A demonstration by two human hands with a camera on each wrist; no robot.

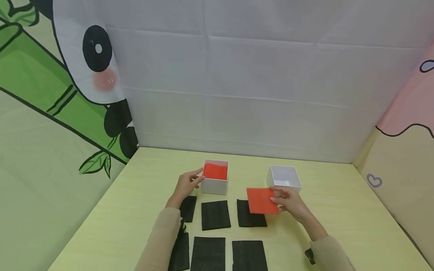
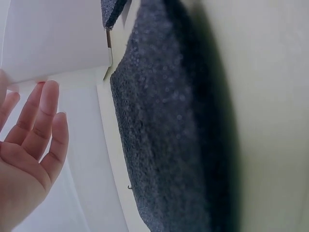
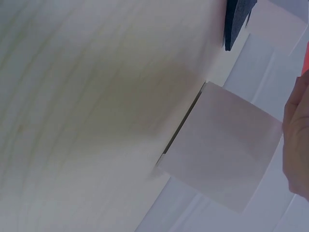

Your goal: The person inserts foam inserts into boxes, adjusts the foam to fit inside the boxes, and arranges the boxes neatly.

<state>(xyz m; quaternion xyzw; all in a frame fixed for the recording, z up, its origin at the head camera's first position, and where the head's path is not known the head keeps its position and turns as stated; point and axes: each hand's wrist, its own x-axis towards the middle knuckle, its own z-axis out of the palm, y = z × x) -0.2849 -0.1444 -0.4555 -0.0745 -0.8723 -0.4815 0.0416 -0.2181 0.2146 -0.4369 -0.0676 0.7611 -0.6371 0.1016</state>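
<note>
My right hand [image 1: 291,203] pinches a thin red square sheet [image 1: 260,199] by its right edge, above a black foam square and in front of the empty-looking white box [image 1: 285,176]. Only a sliver of the red sheet [image 3: 306,60] shows in the right wrist view. At the left side of another white box [image 1: 214,186], my left hand [image 1: 186,184] touches the wall with fairly straight fingers. Red sheet material [image 1: 215,171] lies inside that box. The left wrist view shows the fingertips [image 2: 49,89] against the box edge.
Several black foam squares lie in two rows on the pale yellow table [image 1: 342,210], among them one in the back row [image 1: 215,215] and one in front [image 1: 208,254]. The left forearm partly covers the leftmost ones. A white cloth backdrop [image 1: 237,94] rises behind the table.
</note>
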